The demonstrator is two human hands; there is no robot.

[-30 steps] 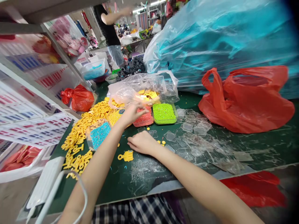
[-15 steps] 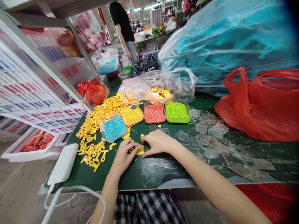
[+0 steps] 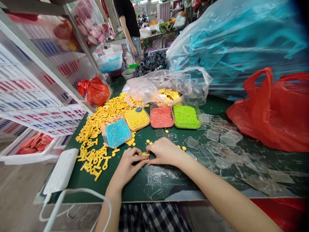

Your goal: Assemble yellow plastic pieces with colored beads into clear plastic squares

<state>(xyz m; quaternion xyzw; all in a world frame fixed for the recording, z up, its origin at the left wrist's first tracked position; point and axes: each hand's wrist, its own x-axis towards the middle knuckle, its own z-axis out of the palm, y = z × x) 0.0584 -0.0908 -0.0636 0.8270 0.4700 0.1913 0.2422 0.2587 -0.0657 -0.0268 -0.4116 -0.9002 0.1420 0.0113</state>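
Note:
My left hand and my right hand meet over a small yellow plastic piece on the green table. Both pinch it, fingers curled close together. Just beyond stand trays of small beads: blue, yellow, red and green. A heap of yellow key-shaped pieces spreads to the left of my left hand. A few loose yellow bits lie between my hands and the trays.
Clear plastic blister shells litter the table at the right. A red bag and a big teal-filled clear bag stand behind. A clear bag, a small red bag, left shelving. A person stands far back.
My left hand came back from the red bead tray to the yellow piece by my right hand. Both hands now close on it. The view shifted left.

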